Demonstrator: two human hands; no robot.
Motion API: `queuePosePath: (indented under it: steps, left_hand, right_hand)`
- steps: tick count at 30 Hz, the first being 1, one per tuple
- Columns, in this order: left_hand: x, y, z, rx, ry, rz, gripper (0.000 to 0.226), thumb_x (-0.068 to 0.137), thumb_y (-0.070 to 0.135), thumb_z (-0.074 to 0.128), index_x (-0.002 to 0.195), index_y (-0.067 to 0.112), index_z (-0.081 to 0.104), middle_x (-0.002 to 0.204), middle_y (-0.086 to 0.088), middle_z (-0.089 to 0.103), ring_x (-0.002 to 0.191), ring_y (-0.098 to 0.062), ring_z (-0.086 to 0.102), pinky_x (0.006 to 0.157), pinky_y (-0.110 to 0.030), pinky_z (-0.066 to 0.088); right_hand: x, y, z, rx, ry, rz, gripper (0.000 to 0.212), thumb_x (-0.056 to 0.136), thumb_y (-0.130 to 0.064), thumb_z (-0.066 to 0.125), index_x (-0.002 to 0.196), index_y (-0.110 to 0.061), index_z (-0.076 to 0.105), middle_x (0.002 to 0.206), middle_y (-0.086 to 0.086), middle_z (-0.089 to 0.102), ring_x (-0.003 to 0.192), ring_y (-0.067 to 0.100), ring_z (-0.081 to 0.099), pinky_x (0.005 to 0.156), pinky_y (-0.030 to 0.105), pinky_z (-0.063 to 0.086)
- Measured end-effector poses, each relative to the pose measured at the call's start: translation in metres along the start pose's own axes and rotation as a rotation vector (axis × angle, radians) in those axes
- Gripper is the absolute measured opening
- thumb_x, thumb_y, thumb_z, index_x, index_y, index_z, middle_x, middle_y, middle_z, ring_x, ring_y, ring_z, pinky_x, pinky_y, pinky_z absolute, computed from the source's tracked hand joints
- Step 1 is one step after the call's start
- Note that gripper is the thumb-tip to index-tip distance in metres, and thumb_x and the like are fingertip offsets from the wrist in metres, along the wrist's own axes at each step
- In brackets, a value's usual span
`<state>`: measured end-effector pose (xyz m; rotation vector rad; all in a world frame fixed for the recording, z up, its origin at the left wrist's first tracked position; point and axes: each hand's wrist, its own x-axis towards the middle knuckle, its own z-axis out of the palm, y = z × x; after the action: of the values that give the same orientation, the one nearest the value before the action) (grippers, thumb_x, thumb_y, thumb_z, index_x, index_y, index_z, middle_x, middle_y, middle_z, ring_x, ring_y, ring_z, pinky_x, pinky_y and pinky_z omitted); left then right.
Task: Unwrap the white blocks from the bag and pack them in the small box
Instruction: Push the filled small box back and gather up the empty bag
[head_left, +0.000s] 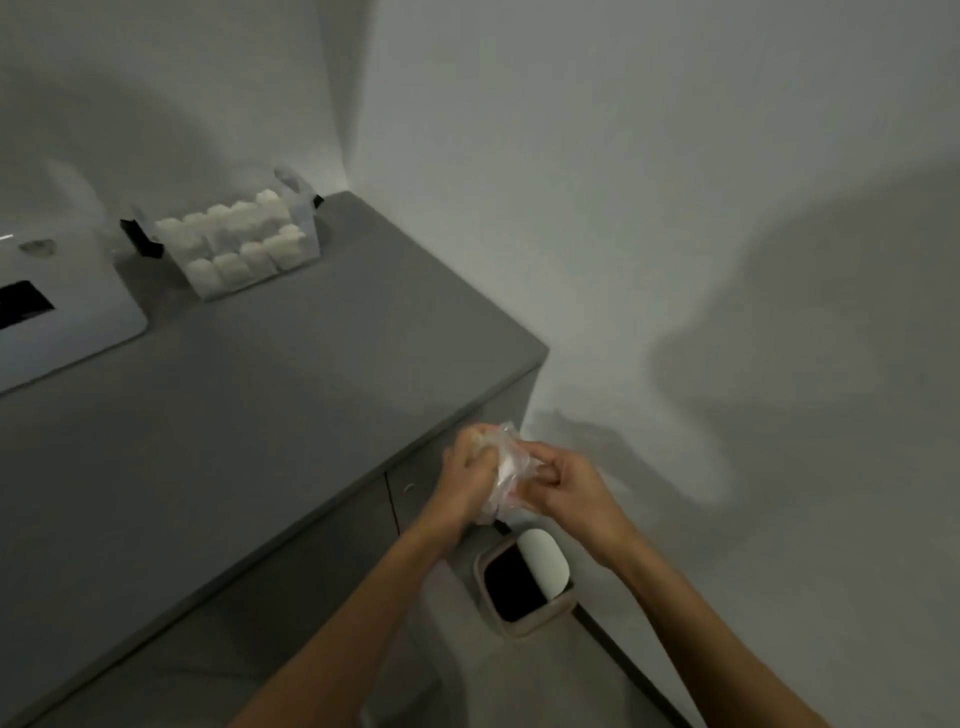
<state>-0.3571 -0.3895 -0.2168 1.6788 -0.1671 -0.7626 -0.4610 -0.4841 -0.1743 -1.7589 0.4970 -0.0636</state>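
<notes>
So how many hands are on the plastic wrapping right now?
2. The left hand grips the crumpled clear wrapping on its left side. The right hand pinches its right side. Both are just off the counter corner.

The small box (305, 248) stands at the back of the worktop (260, 415), near the wall corner, with the white blocks (228, 234) in rows in it. A machine (67, 312) sits to its left. Beyond the worktop's right edge the left hand (467, 478) and right hand (566, 483) hold a wrapper (506, 462) between them, above a bin (524, 631) on the floor.
</notes>
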Motion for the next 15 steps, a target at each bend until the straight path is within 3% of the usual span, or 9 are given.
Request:
queuePosePath:
  steps: [1, 3, 5, 7, 11, 15]
  left_hand:
    - [0.000, -0.008, 0.014, 0.001, -0.030, -0.069, 0.034, 0.073, 0.029, 0.053, 0.106, 0.031, 0.059, 0.120, -0.010, 0.058, 0.093, -0.017, 0.059, 0.067, -0.030, 0.051]
    - [-0.004, -0.022, 0.043, 0.012, -0.070, -0.163, 0.072, 0.059, 0.039, 0.056, 0.129, 0.036, 0.044, 0.127, -0.001, 0.038, 0.103, -0.015, 0.049, 0.071, -0.029, 0.049]
    - [-0.012, -0.035, 0.063, 0.016, -0.114, -0.168, 0.093, 0.052, 0.031, 0.061, 0.140, 0.030, 0.031, 0.121, 0.001, 0.031, 0.102, -0.015, 0.048, 0.072, -0.025, 0.051]
    - [-0.009, -0.054, 0.070, -0.117, -0.103, -0.185, 0.081, 0.052, 0.014, 0.060, 0.130, 0.019, 0.040, 0.118, -0.004, 0.044, 0.092, -0.017, 0.055, 0.071, -0.022, 0.052]
    - [0.011, -0.107, 0.065, -0.106, -0.091, -0.236, 0.061, 0.086, -0.005, 0.052, 0.133, 0.020, 0.021, 0.123, -0.007, 0.050, 0.108, -0.021, 0.057, 0.089, -0.036, 0.053]
    - [0.033, -0.158, 0.068, 0.100, -0.012, -0.194, 0.031, 0.079, -0.006, 0.066, 0.100, 0.011, 0.049, 0.096, 0.003, 0.057, 0.091, -0.015, 0.058, 0.066, -0.014, 0.049]
  right_hand:
    - [-0.001, 0.017, -0.005, -0.062, 0.081, 0.019, 0.031, 0.080, 0.003, 0.066, 0.106, -0.013, 0.070, 0.067, -0.006, 0.070, 0.065, 0.010, 0.068, 0.064, 0.025, 0.055]
    - [0.000, 0.048, -0.013, -0.128, 0.176, 0.077, 0.024, 0.075, 0.001, 0.069, 0.093, -0.014, 0.071, 0.065, 0.000, 0.069, 0.062, 0.015, 0.067, 0.060, 0.033, 0.056]
    - [0.002, 0.077, -0.019, -0.137, 0.216, 0.134, 0.019, 0.074, -0.001, 0.072, 0.087, -0.014, 0.069, 0.069, 0.003, 0.070, 0.060, 0.009, 0.067, 0.059, 0.024, 0.056]
    - [0.006, 0.101, -0.024, -0.141, 0.271, 0.215, 0.016, 0.075, -0.006, 0.074, 0.090, -0.012, 0.069, 0.070, 0.003, 0.070, 0.055, 0.002, 0.065, 0.055, 0.015, 0.052]
    - [0.020, 0.146, -0.028, -0.072, 0.328, 0.365, 0.021, 0.075, -0.011, 0.075, 0.094, -0.010, 0.066, 0.077, 0.010, 0.069, 0.057, 0.017, 0.064, 0.049, 0.023, 0.051]
    - [0.038, 0.198, -0.015, -0.253, 0.366, 0.414, 0.034, 0.075, -0.021, 0.078, 0.105, -0.013, 0.065, 0.089, 0.005, 0.063, 0.075, 0.021, 0.061, 0.065, 0.023, 0.045]
